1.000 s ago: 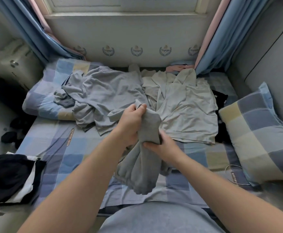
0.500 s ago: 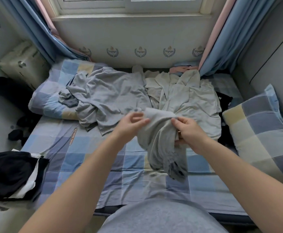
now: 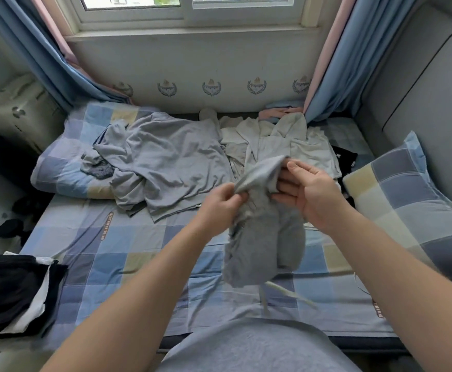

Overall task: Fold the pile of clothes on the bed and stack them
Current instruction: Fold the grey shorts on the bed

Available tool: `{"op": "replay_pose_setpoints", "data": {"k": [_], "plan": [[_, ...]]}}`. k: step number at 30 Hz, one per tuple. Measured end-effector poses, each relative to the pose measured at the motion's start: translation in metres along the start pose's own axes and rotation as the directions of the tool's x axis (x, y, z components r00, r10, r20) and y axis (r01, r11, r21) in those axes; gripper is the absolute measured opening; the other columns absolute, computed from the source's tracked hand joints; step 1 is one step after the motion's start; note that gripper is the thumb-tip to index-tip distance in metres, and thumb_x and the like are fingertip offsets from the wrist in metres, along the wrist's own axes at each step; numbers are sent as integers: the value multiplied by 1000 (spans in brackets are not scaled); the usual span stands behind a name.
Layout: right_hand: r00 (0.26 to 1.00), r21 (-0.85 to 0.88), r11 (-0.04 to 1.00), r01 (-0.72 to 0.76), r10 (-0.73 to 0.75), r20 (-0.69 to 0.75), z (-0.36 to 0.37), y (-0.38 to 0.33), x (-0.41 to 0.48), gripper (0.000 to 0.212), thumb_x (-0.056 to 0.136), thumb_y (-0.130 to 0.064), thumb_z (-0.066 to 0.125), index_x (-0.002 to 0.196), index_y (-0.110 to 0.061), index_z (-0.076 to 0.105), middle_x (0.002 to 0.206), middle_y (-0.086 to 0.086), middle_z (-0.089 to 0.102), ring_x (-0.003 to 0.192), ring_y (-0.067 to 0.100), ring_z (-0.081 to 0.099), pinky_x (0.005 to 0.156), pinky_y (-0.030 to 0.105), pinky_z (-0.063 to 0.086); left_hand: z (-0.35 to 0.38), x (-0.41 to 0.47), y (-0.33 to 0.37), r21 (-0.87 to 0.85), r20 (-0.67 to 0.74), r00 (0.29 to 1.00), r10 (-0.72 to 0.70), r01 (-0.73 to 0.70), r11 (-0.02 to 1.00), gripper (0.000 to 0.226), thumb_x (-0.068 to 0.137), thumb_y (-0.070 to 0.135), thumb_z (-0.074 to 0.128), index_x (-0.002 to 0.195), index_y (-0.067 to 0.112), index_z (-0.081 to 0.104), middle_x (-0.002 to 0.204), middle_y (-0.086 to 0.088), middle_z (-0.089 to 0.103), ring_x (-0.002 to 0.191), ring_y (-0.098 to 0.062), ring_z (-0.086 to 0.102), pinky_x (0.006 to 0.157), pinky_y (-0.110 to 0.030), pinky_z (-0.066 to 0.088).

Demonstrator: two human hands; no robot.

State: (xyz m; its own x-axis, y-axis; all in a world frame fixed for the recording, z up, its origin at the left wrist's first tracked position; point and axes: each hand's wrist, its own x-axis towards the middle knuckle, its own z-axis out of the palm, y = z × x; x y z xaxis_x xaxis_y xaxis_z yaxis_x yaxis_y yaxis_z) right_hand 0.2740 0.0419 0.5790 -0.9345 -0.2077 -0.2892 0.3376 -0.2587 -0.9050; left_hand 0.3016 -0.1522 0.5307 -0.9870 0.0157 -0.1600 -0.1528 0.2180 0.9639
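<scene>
The left hand pinches the top edge of the grey garment while the right hand, fingers nearly straight, only rests against the cloth, probably to spread it, so it hangs over the near middle of the bed, with the pile farther back.

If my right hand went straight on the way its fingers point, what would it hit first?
The grey garment that your left hand pinches. Your right hand points its fingers leftward at it, seemingly touching the cloth, though depth is hard to judge.
</scene>
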Motion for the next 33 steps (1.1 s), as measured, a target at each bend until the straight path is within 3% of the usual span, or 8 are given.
{"op": "replay_pose_setpoints", "data": {"k": [4, 8, 12, 18, 23, 26, 29, 33], "plan": [[997, -176, 982, -71, 68, -23, -15, 23, -3, 33, 100, -30, 59, 132, -32, 53, 133, 8, 60, 122, 25, 60, 96, 48, 54, -15, 9, 8, -103, -290, 947, -140, 115, 988, 36, 97, 29, 62, 67, 16, 47, 63, -2, 46, 66, -19, 45, 64, -36, 35], [984, -380, 921, -81, 134, 115, -8, 54, -14, 32, 96, -26, 66, 125, -32, 54, 130, 5, 64, 113, 18, 66, 90, 37, 57, -10, 7, 18, -448, -192, 926, -326, 213, 868, 23, 102, 27, 57, 99, 8, 69, 93, -15, 75, 91, -32, 71, 86, -48, 59], [978, -504, 851, 149, -51, 203, 13, 74, -17, 54, 85, -29, 79, 131, -36, 51, 132, -9, 59, 119, 8, 59, 96, 25, 50, 1, 1, 31, -604, -129, 912, -390, 240, 760, 25, 106, 20, 49, 111, 2, 65, 82, -13, 73, 71, -26, 71, 66, -39, 62], [979, -605, 772, 195, -120, 163, 18, 82, -4, 3, 92, -27, 69, 94, -27, 67, 73, -21, 66, 62, -4, 59, 61, 22, 47, -8, 2, 36, -677, -116, 905, -408, 229, 700, 20, 106, 20, 49, 106, 7, 64, 86, -11, 70, 71, -21, 69, 63, -32, 61], [965, -760, 596, 260, -180, 189, -1, 65, 4, 24, 100, -16, 56, 80, -27, 60, 52, -16, 50, 47, 4, 41, 50, 19, 31, -25, 3, 21, -707, -145, 868, -475, 245, 664, 25, 106, 22, 49, 118, 5, 62, 101, -14, 70, 87, -25, 68, 69, -42, 62], [961, -726, 631, 274, -212, 179, -6, 47, 11, 25, 102, -14, 52, 81, -26, 56, 53, -9, 43, 44, 5, 35, 46, 19, 27, -27, -1, 7, -520, -112, 848, -518, 394, 758, 21, 104, 26, 54, 106, 7, 63, 94, -12, 63, 87, -24, 62, 58, -36, 59], [951, -729, 611, 310, -189, 247, -5, 23, 15, 22, 101, -14, 56, 82, -23, 60, 61, 5, 48, 49, 10, 36, 49, 24, 30, -28, -6, -7, 20, -193, 857, -478, 490, 871, 25, 94, 20, 66, 115, 10, 56, 105, -9, 59, 89, -20, 56, 71, -33, 49], [919, -759, 539, 366, -78, 387, 6, -4, 20, 17, 97, -19, 65, 83, -25, 71, 70, 15, 63, 59, 19, 48, 59, 36, 40, -28, -5, -6, 451, 75, 997, -26, -10, 893, 94, 69, 32, 75, 152, 30, 31, 158, -1, 30, 145, -18, 28, 118, -38, 28]]}}
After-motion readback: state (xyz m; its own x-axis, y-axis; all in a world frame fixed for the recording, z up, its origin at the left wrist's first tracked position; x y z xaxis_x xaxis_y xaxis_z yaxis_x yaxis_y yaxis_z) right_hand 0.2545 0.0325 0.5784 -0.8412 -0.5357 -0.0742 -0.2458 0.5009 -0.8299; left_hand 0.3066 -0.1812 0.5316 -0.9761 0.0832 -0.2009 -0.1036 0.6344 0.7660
